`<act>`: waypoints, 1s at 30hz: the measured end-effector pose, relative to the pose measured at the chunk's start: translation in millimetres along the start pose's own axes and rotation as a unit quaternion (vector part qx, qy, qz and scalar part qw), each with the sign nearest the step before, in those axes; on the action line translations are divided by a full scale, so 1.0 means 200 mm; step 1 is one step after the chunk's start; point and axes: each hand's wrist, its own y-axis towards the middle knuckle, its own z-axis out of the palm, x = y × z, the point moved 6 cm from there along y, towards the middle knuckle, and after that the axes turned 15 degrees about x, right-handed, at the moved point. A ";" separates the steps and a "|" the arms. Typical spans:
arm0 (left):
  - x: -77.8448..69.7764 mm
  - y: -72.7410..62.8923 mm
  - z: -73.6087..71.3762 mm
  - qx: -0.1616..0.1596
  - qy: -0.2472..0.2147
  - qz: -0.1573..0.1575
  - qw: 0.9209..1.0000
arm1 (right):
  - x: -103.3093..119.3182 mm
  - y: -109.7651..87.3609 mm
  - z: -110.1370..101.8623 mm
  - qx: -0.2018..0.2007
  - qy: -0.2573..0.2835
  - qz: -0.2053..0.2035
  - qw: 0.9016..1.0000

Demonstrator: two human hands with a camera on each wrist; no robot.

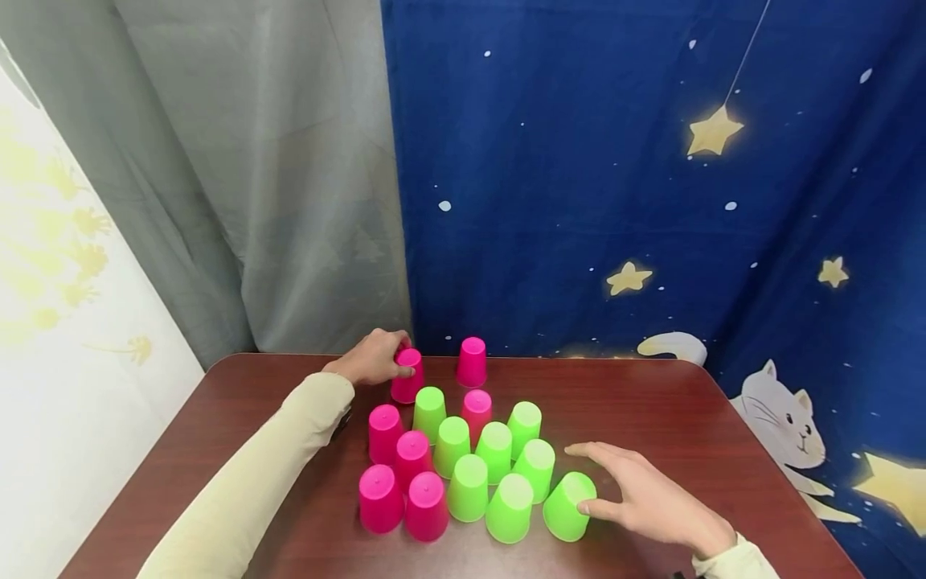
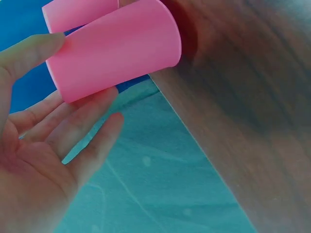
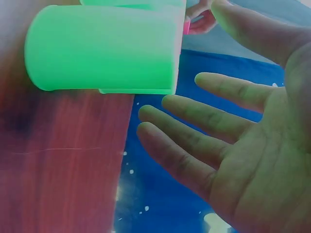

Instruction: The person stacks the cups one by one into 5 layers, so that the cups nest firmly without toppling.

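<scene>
At the far edge of the table, my left hand [image 1: 374, 359] holds an upside-down pink cup [image 1: 407, 386] near its top. The left wrist view shows the thumb on one side of that pink cup [image 2: 116, 51] and fingertips along the other. My right hand [image 1: 644, 494] is beside the nearest-right green cup [image 1: 567, 511], fingers spread and extended. In the right wrist view, the fingers of the right hand [image 3: 243, 145] stand apart from the green cup [image 3: 102, 48]. Several more pink and green cups stand upside down between the hands.
Another pink cup [image 1: 473, 363] stands at the back edge, right of the held one. Pink cups [image 1: 379, 500] occupy the left front of the group, green cups [image 1: 510, 511] the middle and right. Curtains [image 1: 542, 177] hang behind the brown table [image 1: 651, 410].
</scene>
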 end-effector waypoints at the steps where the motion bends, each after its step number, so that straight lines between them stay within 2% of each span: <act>1: 0.00 0.02 0.00 0.007 0.003 -0.002 1.000 | 0.00 -0.01 0.01 -0.004 0.005 0.000 1.000; 5: -0.03 0.08 -0.02 0.019 0.020 -0.007 1.000 | -0.03 -0.04 0.06 0.001 0.061 -0.002 0.998; 9: -0.05 0.13 -0.03 0.028 0.026 -0.021 0.999 | -0.06 -0.06 0.10 0.013 0.137 -0.004 0.990; 15: -0.06 0.18 -0.03 0.064 0.016 -0.055 0.996 | -0.07 -0.06 0.14 0.006 0.189 -0.024 0.982; 21: -0.08 0.21 -0.01 0.074 0.032 -0.060 0.995 | -0.08 -0.06 0.16 -0.010 0.199 -0.005 0.980; 30: -0.11 0.27 0.03 0.076 0.052 -0.041 0.995 | -0.07 -0.06 0.16 -0.042 0.188 -0.039 0.980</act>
